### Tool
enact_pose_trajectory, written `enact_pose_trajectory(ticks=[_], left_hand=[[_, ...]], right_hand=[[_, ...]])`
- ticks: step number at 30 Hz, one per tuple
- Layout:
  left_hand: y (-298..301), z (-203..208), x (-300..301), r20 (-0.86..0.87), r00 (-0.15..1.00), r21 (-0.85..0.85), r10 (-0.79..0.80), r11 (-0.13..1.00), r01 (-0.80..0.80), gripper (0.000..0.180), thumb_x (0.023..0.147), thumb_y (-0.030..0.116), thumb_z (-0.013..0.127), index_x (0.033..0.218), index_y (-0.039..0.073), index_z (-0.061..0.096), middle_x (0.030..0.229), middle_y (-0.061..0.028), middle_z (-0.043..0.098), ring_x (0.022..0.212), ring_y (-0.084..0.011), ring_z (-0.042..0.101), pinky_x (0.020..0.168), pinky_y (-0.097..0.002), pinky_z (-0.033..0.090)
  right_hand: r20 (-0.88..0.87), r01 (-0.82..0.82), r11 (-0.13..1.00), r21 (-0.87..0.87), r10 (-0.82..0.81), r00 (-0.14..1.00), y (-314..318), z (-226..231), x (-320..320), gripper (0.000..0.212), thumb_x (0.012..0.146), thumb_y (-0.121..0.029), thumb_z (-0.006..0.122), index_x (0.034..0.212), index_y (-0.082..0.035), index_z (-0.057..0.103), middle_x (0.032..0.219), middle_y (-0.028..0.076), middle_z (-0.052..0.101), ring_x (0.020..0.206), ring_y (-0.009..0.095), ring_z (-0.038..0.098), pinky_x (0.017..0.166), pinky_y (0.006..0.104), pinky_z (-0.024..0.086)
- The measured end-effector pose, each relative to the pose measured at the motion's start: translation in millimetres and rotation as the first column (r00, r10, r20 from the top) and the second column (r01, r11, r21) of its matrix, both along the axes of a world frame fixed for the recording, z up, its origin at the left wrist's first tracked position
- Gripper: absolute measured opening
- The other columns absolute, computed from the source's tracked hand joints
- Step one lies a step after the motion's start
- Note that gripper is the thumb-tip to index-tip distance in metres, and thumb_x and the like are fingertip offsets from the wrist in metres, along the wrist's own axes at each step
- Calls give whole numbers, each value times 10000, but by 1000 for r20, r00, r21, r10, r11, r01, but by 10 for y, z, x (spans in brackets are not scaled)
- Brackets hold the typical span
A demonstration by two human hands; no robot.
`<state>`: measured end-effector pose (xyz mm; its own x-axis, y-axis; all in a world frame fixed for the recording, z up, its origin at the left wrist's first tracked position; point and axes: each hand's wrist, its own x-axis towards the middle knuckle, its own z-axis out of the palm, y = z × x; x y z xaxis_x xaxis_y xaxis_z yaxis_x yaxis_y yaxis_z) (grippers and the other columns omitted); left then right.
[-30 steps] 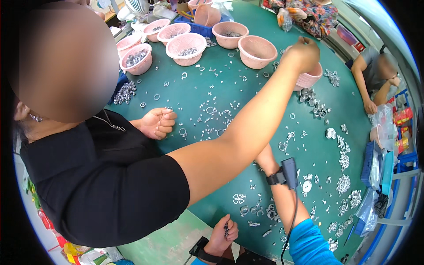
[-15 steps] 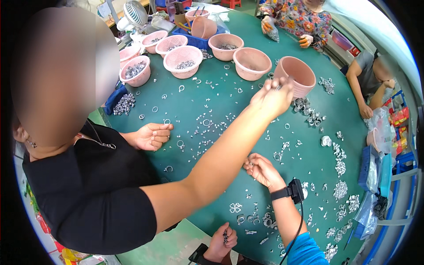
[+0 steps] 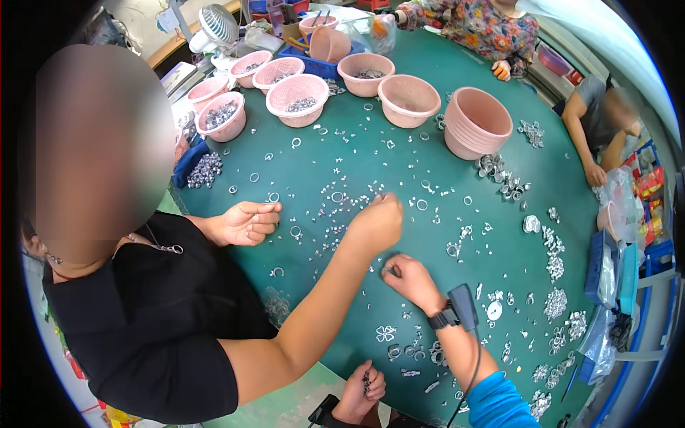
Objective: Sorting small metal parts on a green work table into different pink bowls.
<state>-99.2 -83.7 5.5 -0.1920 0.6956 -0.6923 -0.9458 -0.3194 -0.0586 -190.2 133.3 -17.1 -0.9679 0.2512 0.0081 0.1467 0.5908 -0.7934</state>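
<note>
My left hand (image 3: 362, 391), close to the table's near edge, is closed around several small silvery metal pieces (image 3: 367, 382). My right hand (image 3: 412, 280) is low over the green table (image 3: 271, 160), palm down with fingers curled together at the tips. Whatever lies between those fingertips is hidden. Scattered small metal pieces (image 3: 335, 230) lie just beyond it. Nearer to me are a four-petal flower-shaped metal piece (image 3: 386, 334) and several rings (image 3: 409, 351).
A co-worker's arm (image 3: 314, 307) crosses from the left, its hand (image 3: 379, 222) close beyond my right hand. Pink bowls (image 3: 296, 102) stand along the far side, beside a bowl stack (image 3: 477, 125). Metal piles (image 3: 556, 303) line the right. A black cable (image 3: 479, 364) hangs from my right wrist device.
My right hand has shifted slightly left, its fingers turned downward. The co-worker's hand has come back from the bowl stack to the scattered pieces. Across the table, another person's bag has moved left.
</note>
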Motion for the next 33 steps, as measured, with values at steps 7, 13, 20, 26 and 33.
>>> enact_pose_trajectory(ticks=[7,13,20,26,33], left_hand=[[42,0,29,-2,1000,-16,-10,1000,10,390,865,285,312,530,89,353,460,-19,314,367,-90,261,335,-194,207],[97,4,55,22,999,40,-50,998,49,394,870,285,300,531,91,351,460,-13,295,373,-89,254,337,-193,202],[12,-51,54,-3,999,-19,-45,999,45,380,863,289,318,540,92,353,460,-13,299,370,-89,247,335,-191,198],[-10,-57,79,11,999,2,-32,999,32,382,862,287,325,537,88,355,461,-20,307,364,-89,260,332,-191,203],[-16,-29,88,-4,999,-31,-39,999,39,391,865,285,321,527,89,345,461,-18,305,365,-86,263,336,-192,207]], right_hand=[[244,183,975,-127,-148,958,15,197,117,142,689,-135,581,749,-14,534,579,113,491,473,202,459,472,321,369],[-23,188,967,172,-187,982,-23,-50,51,93,694,-110,563,747,-39,533,645,125,528,533,217,526,487,303,404],[162,158,300,-941,-11,987,163,198,296,61,761,-77,497,796,-30,514,719,42,530,630,125,504,551,217,397],[235,238,226,-945,-38,971,110,61,178,82,762,-61,500,839,-33,505,737,2,496,627,75,470,539,188,383],[-180,78,992,104,-58,982,-162,-180,-155,137,668,-98,593,774,-36,533,743,106,529,641,254,538,556,344,434]])
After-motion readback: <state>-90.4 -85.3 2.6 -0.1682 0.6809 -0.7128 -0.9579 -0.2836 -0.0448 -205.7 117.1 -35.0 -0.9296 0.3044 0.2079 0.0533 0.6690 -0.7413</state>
